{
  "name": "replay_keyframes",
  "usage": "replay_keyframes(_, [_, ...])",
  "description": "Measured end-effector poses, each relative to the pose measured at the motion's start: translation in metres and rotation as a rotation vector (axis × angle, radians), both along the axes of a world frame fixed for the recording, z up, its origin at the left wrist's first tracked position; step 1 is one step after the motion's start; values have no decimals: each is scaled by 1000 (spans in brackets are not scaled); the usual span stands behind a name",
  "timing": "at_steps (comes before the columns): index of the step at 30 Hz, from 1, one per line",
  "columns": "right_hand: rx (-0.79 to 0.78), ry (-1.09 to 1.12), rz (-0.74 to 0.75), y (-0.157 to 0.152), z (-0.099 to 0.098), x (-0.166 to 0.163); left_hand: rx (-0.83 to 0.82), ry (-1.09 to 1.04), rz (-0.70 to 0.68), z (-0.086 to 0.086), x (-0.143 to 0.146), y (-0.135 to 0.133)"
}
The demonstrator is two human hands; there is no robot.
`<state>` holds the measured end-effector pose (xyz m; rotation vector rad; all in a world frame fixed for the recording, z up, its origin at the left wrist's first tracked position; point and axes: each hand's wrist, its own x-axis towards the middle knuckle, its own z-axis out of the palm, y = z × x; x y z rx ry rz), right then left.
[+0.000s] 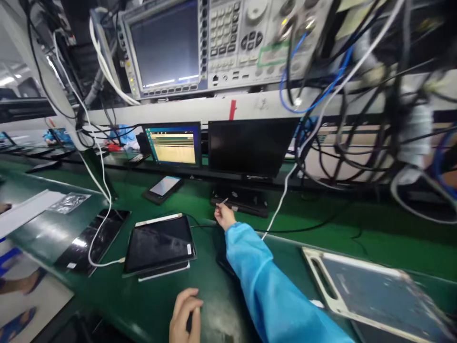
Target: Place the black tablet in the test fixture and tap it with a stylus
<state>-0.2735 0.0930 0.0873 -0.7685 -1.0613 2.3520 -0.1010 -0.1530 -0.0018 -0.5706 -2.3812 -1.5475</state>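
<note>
a person's right hand [224, 216], in a bright blue smock sleeve [271, 286], is reaching forward over a glossy green workbench [357, 219]. its fingers are pinching a thin pale stylus-like stick [224, 201], whose tip is pointing at a low black docking base [240, 199] sitting under a dark, blank black monitor [250, 145]. the stick looks slim, light-coloured and short; whether its tip is touching the base is too small to tell. the left hand [184, 317] is resting at the near edge of the bench, fingers curled loosely together around a small dark object that is mostly hidden.

just left of the right hand, a dark-screened tablet with a pale frame [159, 247] is lying flat, its screen blank, with a white cable [103, 190] running towards its left edge. judging by this, the tablet is already laid out on the bench and wired, while the work at the docking base seems only under way, since the monitor above it is showing nothing.

further left, a second black glass panel [91, 240] is lying on the bench. behind, a small lit screen with yellow rows [173, 144] is glowing, a phone-sized device [163, 188] is lying in front of it, and a large grey test instrument with keypad [221, 40] is sitting on the shelf above, amid tangled black and blue cables [357, 109]. at the right, a grey flat tray with a handle slot [374, 290] is lying near the sleeve.
</note>
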Motion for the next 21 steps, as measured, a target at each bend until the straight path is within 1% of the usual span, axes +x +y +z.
replay_keyframes(2, [31,75,41,-15,-1,11,-27,-7,-27,6,1,-3])
replay_keyframes(4, [86,157,66,-37,-2,28,-80,-7,-68,13,0,-9])
replay_keyframes(7, [190,218,83,-71,-11,56,-222,31,-107,22,-11,-24])
replay_keyframes(10, [279,192,72,-97,-32,74,-430,205,-18,27,-34,-46])
replay_keyframes(13, [345,136,16,-112,-55,77,-649,378,120,29,-59,-68])
replay_keyframes(15, [383,100,-6,-118,-66,75,-756,380,201,28,-72,-78])
replay_keyframes(17, [424,75,-6,-122,-74,73,-813,331,251,27,-78,-83])
replay_keyframes(21, [505,48,-13,-122,-81,70,-846,249,247,24,-81,-84])
